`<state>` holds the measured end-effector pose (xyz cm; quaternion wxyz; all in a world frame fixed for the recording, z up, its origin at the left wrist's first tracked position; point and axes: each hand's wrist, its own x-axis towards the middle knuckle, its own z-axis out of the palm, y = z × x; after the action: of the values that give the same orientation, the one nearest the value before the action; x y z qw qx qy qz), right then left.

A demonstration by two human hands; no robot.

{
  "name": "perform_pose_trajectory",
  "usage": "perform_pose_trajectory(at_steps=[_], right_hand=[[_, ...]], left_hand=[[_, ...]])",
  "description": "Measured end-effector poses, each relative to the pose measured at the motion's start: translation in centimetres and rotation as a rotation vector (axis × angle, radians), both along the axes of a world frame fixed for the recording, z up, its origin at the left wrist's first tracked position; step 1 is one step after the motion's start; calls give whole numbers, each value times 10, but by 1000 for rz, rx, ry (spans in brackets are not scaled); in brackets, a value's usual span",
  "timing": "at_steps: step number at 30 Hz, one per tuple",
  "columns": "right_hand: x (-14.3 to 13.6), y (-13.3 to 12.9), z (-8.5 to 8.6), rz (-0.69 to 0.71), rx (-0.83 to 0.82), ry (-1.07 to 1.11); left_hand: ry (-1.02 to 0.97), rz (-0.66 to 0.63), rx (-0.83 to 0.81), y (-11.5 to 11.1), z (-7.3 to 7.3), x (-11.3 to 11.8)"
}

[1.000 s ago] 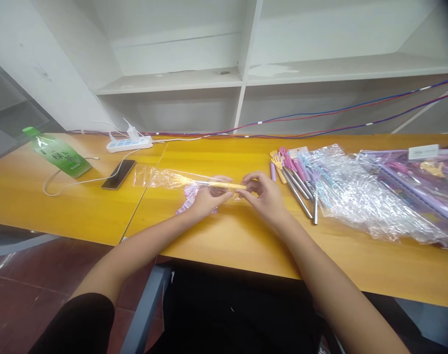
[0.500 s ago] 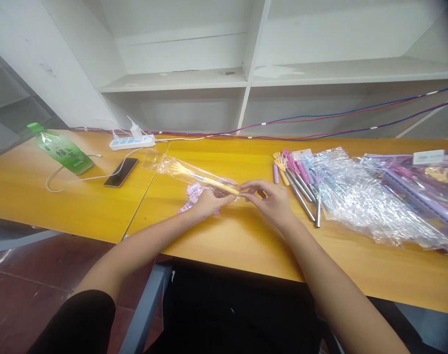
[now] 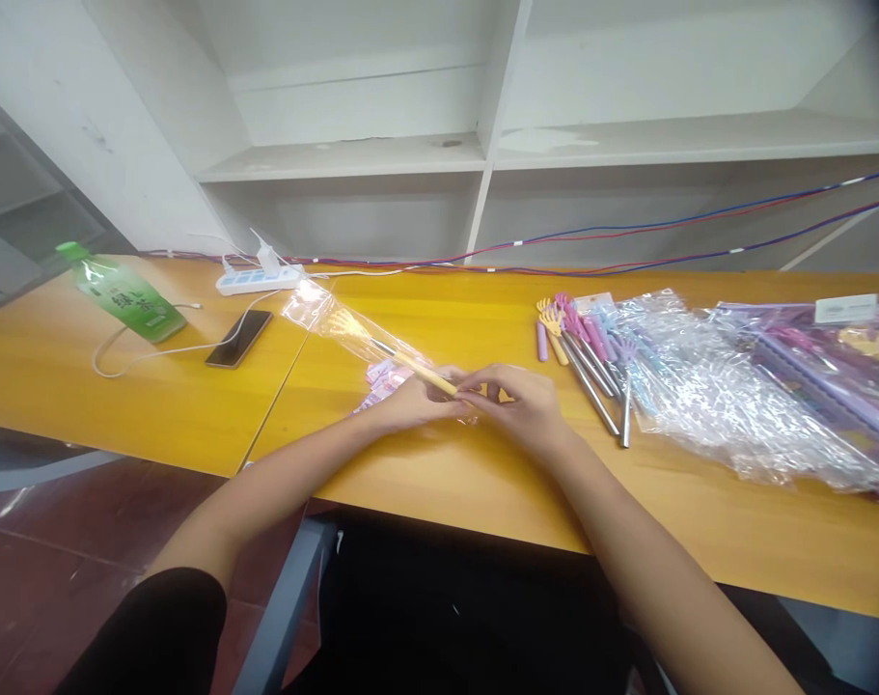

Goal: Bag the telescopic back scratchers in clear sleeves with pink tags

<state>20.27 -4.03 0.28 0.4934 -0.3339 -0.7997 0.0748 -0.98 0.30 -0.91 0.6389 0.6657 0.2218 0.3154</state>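
Note:
A yellow back scratcher with a hand-shaped head lies inside a clear plastic sleeve, slanting up to the left. My left hand is closed around the handle's lower part and the sleeve from below. At the handle's end, the fingers of my right hand pinch the back scratcher or the sleeve's edge; which of the two I cannot tell. Small pink-purple printed packets lie on the table behind my left hand, partly hidden by it.
To the right lie several loose back scratchers, a heap of clear plastic sleeves and a purple bag. On the left are a green bottle, a phone and a power strip. Cables run along the table's back edge.
The handle end has shifted slightly left and down, and the sleeved back scratcher slants more steeply. Both hands have drawn closer, with my right hand moving left.

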Motion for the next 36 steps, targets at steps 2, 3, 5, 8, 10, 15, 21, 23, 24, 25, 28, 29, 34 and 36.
perform_pose_trajectory(at_steps=[2, 3, 5, 8, 10, 15, 21, 23, 24, 25, 28, 29, 34, 36], right_hand=[[-2, 0, 1, 15, 30, -14], [-3, 0, 1, 23, 41, -19], [-5, 0, 1, 41, 59, -26], [-5, 0, 1, 40, 52, -43], [-4, 0, 1, 37, 30, -55], [4, 0, 2, -4, -19, -9], [5, 3, 0, 8, -24, -119], [3, 3, 2, 40, 26, -116], [3, 3, 3, 52, 47, -104], [2, 3, 4, 62, 60, -91], [3, 2, 7, 74, 42, -60], [3, 1, 8, 79, 25, -54], [3, 1, 9, 95, -54, -21], [2, 1, 8, 85, -77, -17]], left_hand=[[32, -50, 26, -1, 3, -2], [44, -68, 25, -1, 3, -3], [67, -79, -31, -2, 3, -4], [98, -5, -160, -1, -1, -3], [89, 64, -173, -1, -2, -1], [-57, 135, -229, 1, 8, 0], [-235, 146, -408, 2, 17, 0], [-213, 153, -431, 0, 15, 1], [-189, 174, -430, 0, 14, 2], [-164, 204, -416, -1, 12, 2], [-106, 301, -316, 0, 8, 3], [-89, 319, -279, 1, 7, 2], [-41, 286, -134, 6, 4, -1], [-22, 245, -108, 6, 2, 0]])
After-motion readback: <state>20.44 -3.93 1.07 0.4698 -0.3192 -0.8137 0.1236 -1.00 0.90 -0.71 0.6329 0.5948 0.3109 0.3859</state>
